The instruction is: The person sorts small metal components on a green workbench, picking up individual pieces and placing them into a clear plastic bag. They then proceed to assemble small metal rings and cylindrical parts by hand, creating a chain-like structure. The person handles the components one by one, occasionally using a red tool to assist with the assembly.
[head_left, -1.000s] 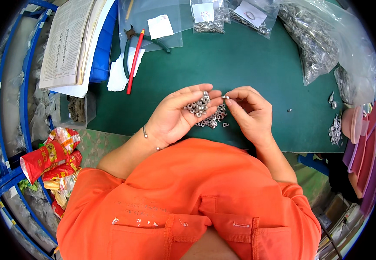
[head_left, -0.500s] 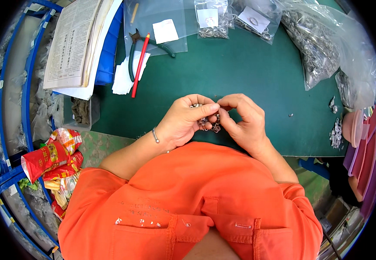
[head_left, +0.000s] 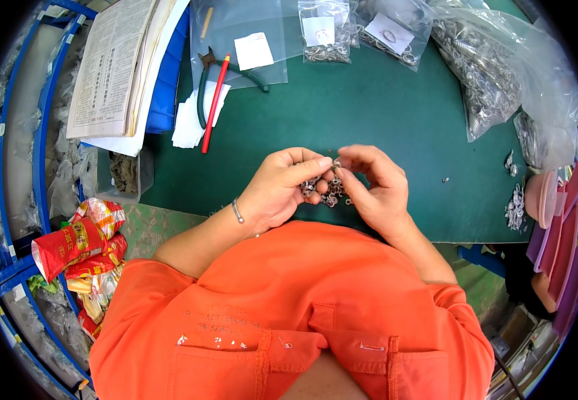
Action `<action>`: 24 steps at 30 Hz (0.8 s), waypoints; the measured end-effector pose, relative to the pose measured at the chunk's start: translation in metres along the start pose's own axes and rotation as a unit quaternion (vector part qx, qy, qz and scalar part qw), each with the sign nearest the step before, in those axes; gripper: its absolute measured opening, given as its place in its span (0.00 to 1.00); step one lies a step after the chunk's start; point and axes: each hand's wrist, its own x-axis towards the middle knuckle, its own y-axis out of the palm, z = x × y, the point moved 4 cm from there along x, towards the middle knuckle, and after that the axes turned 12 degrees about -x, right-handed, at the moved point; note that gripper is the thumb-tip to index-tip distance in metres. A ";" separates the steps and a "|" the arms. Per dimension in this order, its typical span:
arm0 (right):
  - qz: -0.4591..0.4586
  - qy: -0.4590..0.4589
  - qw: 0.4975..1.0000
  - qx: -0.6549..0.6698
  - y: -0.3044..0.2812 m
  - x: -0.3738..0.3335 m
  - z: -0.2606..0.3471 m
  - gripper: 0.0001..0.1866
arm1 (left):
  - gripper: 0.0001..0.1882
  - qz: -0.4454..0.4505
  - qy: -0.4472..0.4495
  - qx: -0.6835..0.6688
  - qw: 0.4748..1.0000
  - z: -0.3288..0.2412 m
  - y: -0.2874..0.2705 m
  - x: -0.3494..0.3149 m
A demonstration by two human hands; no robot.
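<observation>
My left hand (head_left: 277,183) is curled around several small silvery metal links, its thumb and forefinger pinched together at the tips. More of these small metal links (head_left: 332,196) show just below the fingertips, between the two hands, over the green tabletop. Close against the left fingertips, my right hand (head_left: 381,185) is bent with its thumb and forefinger at a tiny metal piece (head_left: 336,164). That piece is too small to tell its exact kind. The right forefinger is slightly smeared by motion.
Green-handled cutting pliers (head_left: 202,93) and a red pencil (head_left: 216,103) lie at the far left on the table (head_left: 289,113). Bags of metal parts (head_left: 479,70) line the back and right. A loose heap of metal pieces (head_left: 516,207) lies near a pink cup (head_left: 542,198).
My right thumb and forefinger have parted slightly from the left fingertips. More of the small links show between the hands.
</observation>
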 end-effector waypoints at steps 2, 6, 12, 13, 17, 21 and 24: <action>0.021 -0.019 0.999 -0.022 -0.002 0.003 0.003 0.06 | 0.09 0.006 -0.001 -0.001 1.000 0.000 0.001 0.000; 0.048 0.098 0.993 0.044 -0.002 -0.003 -0.010 0.03 | 0.13 0.054 0.003 -0.117 0.992 0.001 -0.006 0.003; 0.130 0.036 0.982 -0.129 -0.008 0.001 -0.005 0.03 | 0.22 0.070 0.024 -0.313 0.947 -0.008 -0.005 0.005; 0.101 0.013 0.985 -0.138 -0.009 0.002 -0.005 0.03 | 0.23 0.065 0.023 -0.313 0.947 -0.010 -0.002 0.004; 0.022 -0.064 0.986 -0.152 -0.009 0.015 0.011 0.08 | 0.25 0.066 0.010 -0.331 0.941 -0.007 0.002 0.003; 0.043 -0.092 0.983 -0.156 0.002 0.019 0.014 0.11 | 0.24 0.119 -0.008 -0.326 0.938 -0.004 0.002 0.003; 0.035 -0.086 0.985 -0.147 0.002 0.019 0.012 0.12 | 0.24 0.147 -0.012 -0.329 0.933 -0.002 -0.002 0.004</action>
